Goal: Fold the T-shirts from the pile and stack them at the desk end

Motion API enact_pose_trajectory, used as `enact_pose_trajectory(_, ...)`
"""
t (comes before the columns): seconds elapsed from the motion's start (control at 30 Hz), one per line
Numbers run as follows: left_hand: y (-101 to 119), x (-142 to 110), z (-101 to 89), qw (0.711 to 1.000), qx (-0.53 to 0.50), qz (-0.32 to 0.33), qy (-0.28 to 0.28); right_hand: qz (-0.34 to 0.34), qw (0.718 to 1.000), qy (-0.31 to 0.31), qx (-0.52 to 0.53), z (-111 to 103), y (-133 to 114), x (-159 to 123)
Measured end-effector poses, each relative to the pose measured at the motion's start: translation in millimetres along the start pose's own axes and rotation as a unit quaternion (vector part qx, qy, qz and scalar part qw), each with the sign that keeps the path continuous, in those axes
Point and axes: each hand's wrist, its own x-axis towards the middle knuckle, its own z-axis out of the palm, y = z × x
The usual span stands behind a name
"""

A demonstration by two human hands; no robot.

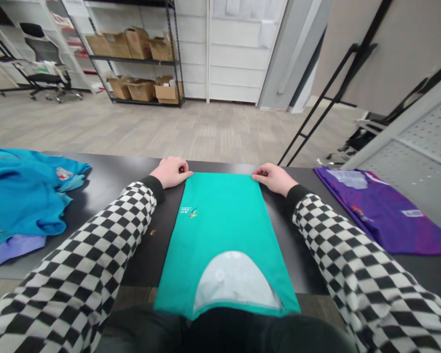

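Two hands are recorded well apart, the left hand (171, 172) and right hand (274, 179) each pinched on a far corner of a folded teal shirt (222, 230) (long axis running out from the body, neither hand nearer), laid on a black table (103, 179).

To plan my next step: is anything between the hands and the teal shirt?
Nothing visible: the left hand and right hand touch the far corners of the teal shirt. Blue garments and a purple garment lie off to either side.
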Motion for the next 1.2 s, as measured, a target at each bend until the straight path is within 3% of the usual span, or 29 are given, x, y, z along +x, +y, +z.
enact_pose_trajectory(0.23,-2,21,1.5,0.996,0.056,-0.049,0.05,-0.008,0.997,0.055,-0.061,7,8,31)
enact_pose_trajectory(0.3,10,15,-3.1,0.993,0.053,-0.024,0.108,-0.027,0.988,0.107,-0.105,5,0,25)
enact_pose_trajectory(0.37,27,5,-7.4,0.987,0.031,0.05,0.149,-0.071,0.978,0.15,-0.124,2,-15,11)
enact_pose_trajectory(0.43,45,-6,-8.1,0.983,-0.001,0.145,0.11,-0.129,0.975,0.141,-0.113,-2,-36,-9)
enact_pose_trajectory(0.5,58,-14,-4.1,0.978,-0.022,0.205,0.007,-0.184,0.975,0.075,-0.099,-2,-56,-29)
enact_pose_trajectory(0.57,64,-18,2.0,0.975,-0.028,0.201,-0.093,-0.225,0.97,0.002,-0.094,0,-70,-45)
enact_pose_trajectory(0.63,62,-18,6.5,0.975,-0.024,0.165,-0.144,-0.243,0.966,-0.03,-0.089,2,-75,-52)
enact_pose_trajectory(0.77,48,-19,1.6,0.98,-0.007,0.107,-0.165,-0.211,0.975,0.04,-0.061,-1,-56,-46)
enact_pose_trajectory(0.93,30,-46,-32.3,0.986,0.06,-0.026,-0.154,-0.121,0.983,0.125,-0.05,-11,-22,-32)
enact_pose_trajectory(1.03,30,-64,-54.4,0.977,0.137,-0.141,-0.083,-0.081,0.988,0.125,-0.045,-10,-11,-28)
enact_pose_trajectory(1.07,31,-68,-57.8,0.978,0.147,-0.142,-0.041,-0.072,0.989,0.124,-0.043,-9,-9,-26)
enact_pose_trajectory(1.13,35,-72,-56.3,0.991,0.118,-0.059,0.013,-0.054,0.989,0.129,-0.036,-7,-5,-24)
enact_pose_trajectory(1.2,38,-75,-45.6,0.996,0.058,0.057,-0.03,-0.035,0.989,0.142,-0.024,-5,-1,-21)
